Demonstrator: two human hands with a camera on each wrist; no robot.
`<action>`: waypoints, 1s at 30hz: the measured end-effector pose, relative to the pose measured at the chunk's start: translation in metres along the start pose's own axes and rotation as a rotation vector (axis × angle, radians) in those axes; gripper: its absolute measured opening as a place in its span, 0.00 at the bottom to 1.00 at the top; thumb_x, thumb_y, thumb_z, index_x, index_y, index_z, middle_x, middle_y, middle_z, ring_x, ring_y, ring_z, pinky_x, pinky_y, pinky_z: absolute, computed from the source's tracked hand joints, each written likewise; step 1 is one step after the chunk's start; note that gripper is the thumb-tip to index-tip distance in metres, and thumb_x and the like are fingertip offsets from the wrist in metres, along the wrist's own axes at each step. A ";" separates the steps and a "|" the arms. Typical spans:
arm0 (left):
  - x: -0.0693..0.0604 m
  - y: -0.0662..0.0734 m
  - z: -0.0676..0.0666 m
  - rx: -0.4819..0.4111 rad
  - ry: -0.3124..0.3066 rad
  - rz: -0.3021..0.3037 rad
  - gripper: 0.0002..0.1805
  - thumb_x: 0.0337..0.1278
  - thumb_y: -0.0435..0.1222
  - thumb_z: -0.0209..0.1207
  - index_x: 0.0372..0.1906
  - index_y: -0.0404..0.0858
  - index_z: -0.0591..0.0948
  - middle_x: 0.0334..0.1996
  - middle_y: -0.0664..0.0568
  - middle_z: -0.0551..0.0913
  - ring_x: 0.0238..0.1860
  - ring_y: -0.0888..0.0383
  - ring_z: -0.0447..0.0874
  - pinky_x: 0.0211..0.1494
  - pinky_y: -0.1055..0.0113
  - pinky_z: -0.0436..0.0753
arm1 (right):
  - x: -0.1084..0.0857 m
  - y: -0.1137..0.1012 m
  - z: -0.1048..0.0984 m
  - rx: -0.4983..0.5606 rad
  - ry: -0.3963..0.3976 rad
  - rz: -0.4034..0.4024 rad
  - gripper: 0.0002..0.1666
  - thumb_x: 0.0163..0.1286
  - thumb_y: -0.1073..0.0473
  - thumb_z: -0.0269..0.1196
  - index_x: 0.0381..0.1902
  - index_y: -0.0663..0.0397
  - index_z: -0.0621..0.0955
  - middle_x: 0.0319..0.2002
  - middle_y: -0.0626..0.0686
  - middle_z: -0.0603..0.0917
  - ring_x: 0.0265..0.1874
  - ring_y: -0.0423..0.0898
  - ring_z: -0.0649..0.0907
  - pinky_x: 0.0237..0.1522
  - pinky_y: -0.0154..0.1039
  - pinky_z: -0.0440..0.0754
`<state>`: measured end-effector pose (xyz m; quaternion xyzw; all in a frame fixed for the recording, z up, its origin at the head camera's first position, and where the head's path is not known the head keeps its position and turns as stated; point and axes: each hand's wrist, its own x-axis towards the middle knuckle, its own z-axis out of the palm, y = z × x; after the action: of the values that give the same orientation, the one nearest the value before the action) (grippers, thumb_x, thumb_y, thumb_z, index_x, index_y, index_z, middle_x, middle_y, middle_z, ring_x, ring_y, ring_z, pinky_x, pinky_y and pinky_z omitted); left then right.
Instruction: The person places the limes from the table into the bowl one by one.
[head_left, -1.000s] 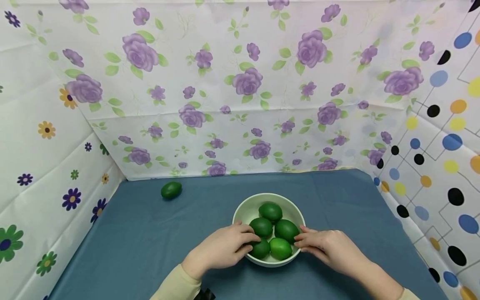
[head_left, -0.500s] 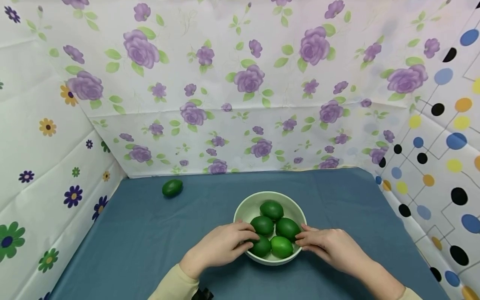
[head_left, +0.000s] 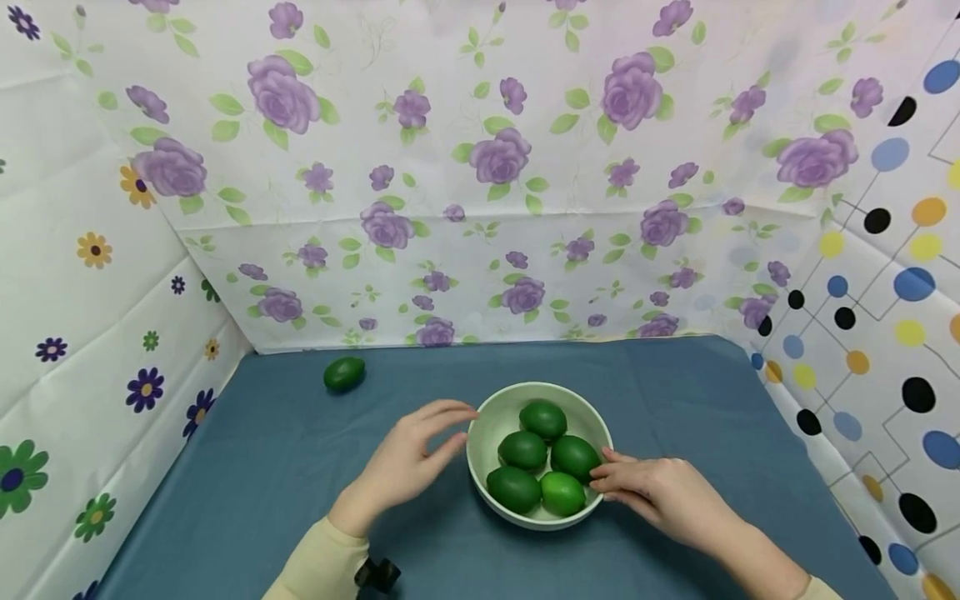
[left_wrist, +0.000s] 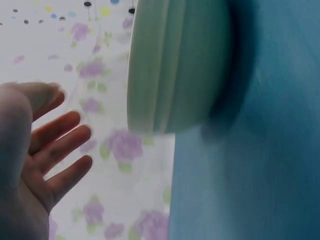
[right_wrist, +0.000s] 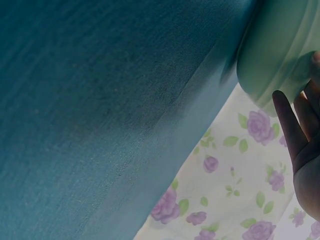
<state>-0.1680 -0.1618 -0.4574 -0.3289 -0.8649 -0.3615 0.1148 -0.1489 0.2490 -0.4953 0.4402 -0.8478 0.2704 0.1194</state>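
Observation:
A pale green bowl [head_left: 536, 390] holds several dark green, oval, lime-like fruits [head_left: 543, 419] and one brighter green lime [head_left: 562, 494]. My left hand [head_left: 408, 450] is beside the bowl's left rim, fingers extended, holding nothing; in the left wrist view, that hand [left_wrist: 45, 145] is apart from the bowl's wall [left_wrist: 180, 65]. My right hand [head_left: 660, 492] grips the right rim, its fingertips reaching over the edge near a dark fruit [head_left: 574, 458]. From the right wrist, the right hand's fingers [right_wrist: 292, 120] lie against the bowl's outer wall [right_wrist: 277, 45].
One more dark green fruit [head_left: 344, 375] lies alone at the back left of the blue tablecloth [head_left: 300, 450]. Behind it rises a wall covering with purple flowers [head_left: 498, 158]. Patterned cloths flank the table on both sides.
My left hand has let go of the bowl's left rim and moved left, uncovering the dark fruit at the lower left. The right hand stays on the rim.

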 end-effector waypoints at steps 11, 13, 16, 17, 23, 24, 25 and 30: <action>-0.012 -0.065 -0.037 0.223 0.166 -0.328 0.26 0.80 0.41 0.63 0.75 0.42 0.78 0.68 0.41 0.78 0.62 0.41 0.83 0.54 0.40 0.87 | 0.001 -0.001 -0.002 -0.001 -0.005 0.001 0.19 0.72 0.57 0.74 0.58 0.33 0.90 0.55 0.38 0.90 0.61 0.50 0.87 0.56 0.27 0.85; -0.015 -0.079 -0.042 0.269 0.159 -0.388 0.28 0.79 0.40 0.64 0.78 0.40 0.75 0.70 0.37 0.75 0.64 0.37 0.80 0.56 0.38 0.85 | 0.001 -0.001 -0.002 -0.001 -0.007 0.004 0.19 0.72 0.57 0.74 0.58 0.33 0.90 0.55 0.38 0.90 0.61 0.50 0.87 0.56 0.27 0.85; -0.018 -0.098 -0.050 0.320 0.146 -0.450 0.33 0.78 0.39 0.65 0.80 0.36 0.71 0.72 0.33 0.70 0.68 0.33 0.75 0.62 0.34 0.81 | 0.001 -0.001 -0.002 0.003 -0.014 0.009 0.19 0.72 0.57 0.74 0.58 0.33 0.90 0.55 0.38 0.90 0.61 0.51 0.87 0.57 0.25 0.84; -0.018 -0.103 -0.053 0.334 0.139 -0.466 0.34 0.77 0.38 0.65 0.81 0.35 0.69 0.73 0.32 0.69 0.69 0.32 0.73 0.63 0.32 0.80 | 0.002 -0.001 -0.002 0.005 -0.016 0.010 0.19 0.72 0.57 0.74 0.58 0.33 0.90 0.55 0.38 0.90 0.61 0.51 0.87 0.57 0.25 0.83; -0.017 -0.125 -0.066 0.409 0.083 -0.560 0.39 0.76 0.39 0.66 0.83 0.33 0.64 0.76 0.27 0.61 0.75 0.27 0.61 0.70 0.25 0.69 | 0.003 -0.002 -0.002 0.005 -0.015 0.006 0.19 0.72 0.58 0.74 0.58 0.33 0.90 0.55 0.39 0.90 0.60 0.51 0.87 0.53 0.33 0.89; -0.016 -0.128 -0.068 0.422 0.073 -0.572 0.39 0.76 0.39 0.66 0.83 0.32 0.64 0.76 0.27 0.61 0.75 0.26 0.60 0.71 0.24 0.67 | 0.003 -0.002 -0.002 0.003 -0.014 0.005 0.19 0.72 0.58 0.74 0.57 0.33 0.90 0.55 0.39 0.90 0.60 0.51 0.87 0.52 0.34 0.90; -0.016 -0.131 -0.069 0.434 0.063 -0.580 0.39 0.76 0.39 0.66 0.83 0.32 0.64 0.76 0.26 0.60 0.75 0.26 0.60 0.71 0.24 0.67 | 0.003 -0.002 -0.002 0.004 -0.015 0.008 0.19 0.71 0.58 0.75 0.57 0.33 0.90 0.55 0.39 0.90 0.60 0.51 0.87 0.52 0.34 0.90; -0.013 -0.143 -0.075 0.488 0.025 -0.582 0.40 0.75 0.39 0.66 0.82 0.30 0.64 0.76 0.24 0.60 0.75 0.23 0.59 0.71 0.23 0.66 | 0.002 -0.002 -0.002 0.009 -0.018 0.016 0.18 0.72 0.57 0.74 0.57 0.32 0.90 0.55 0.39 0.91 0.60 0.51 0.87 0.55 0.28 0.86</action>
<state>-0.2548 -0.2958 -0.4881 -0.0278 -0.9813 -0.1664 0.0929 -0.1487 0.2474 -0.4918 0.4364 -0.8512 0.2711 0.1075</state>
